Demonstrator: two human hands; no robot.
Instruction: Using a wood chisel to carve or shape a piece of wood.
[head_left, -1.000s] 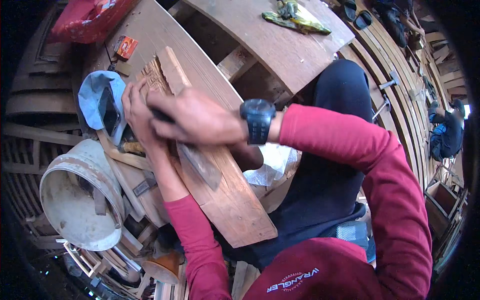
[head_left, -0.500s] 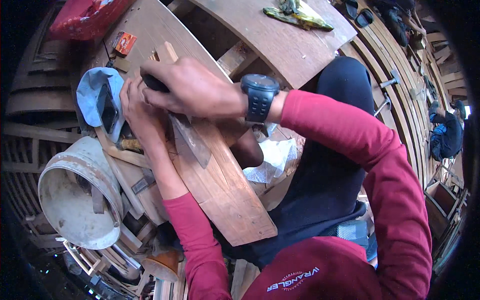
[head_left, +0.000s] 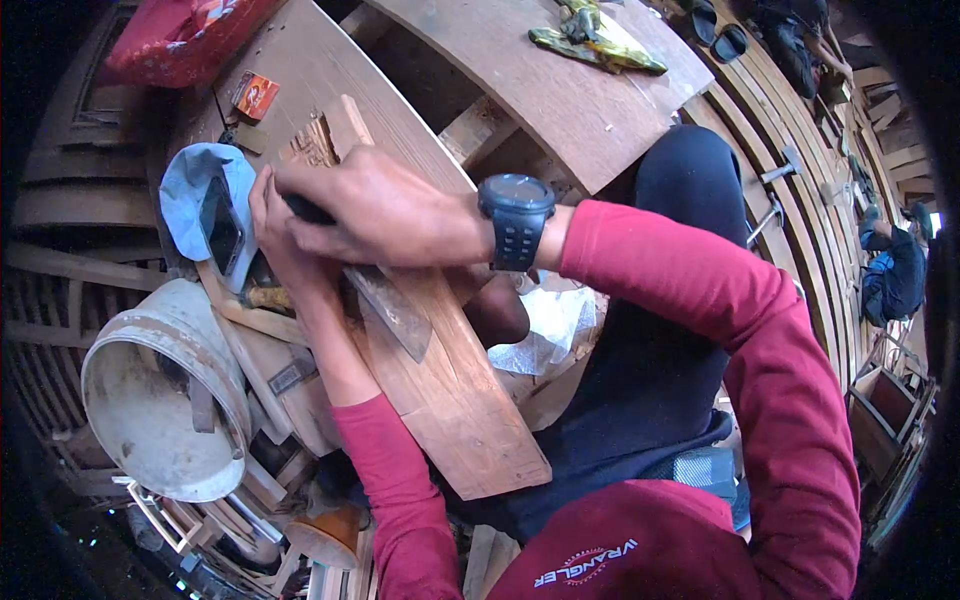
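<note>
My right hand [head_left: 372,212] is closed around a dark-handled tool whose grey, flat, tapered end [head_left: 398,315] lies along a wooden board [head_left: 470,415]. Pressed up beside it, my left hand [head_left: 282,228] is closed on the far part of the same tool. The fingers cover most of the tool, so its exact kind cannot be told. The board slants from the bench toward my lap. Beyond my hands shows a rough, splintered patch of wood [head_left: 312,145] beside a narrow wooden piece [head_left: 347,124]. My right wrist carries a black watch [head_left: 516,208].
Left of my hands, a phone [head_left: 220,232] rests on a light blue cloth item [head_left: 182,205]. A dirty white bucket [head_left: 120,420] lies tipped below it. A small orange box [head_left: 256,95] and red cloth [head_left: 175,45] sit on the bench; a hammer [head_left: 783,165] lies right. Other people are farther off.
Both hands and the tool have shifted slightly toward me along the board. More of the splintered wood beyond my hands now shows. The view has also shifted a little.
</note>
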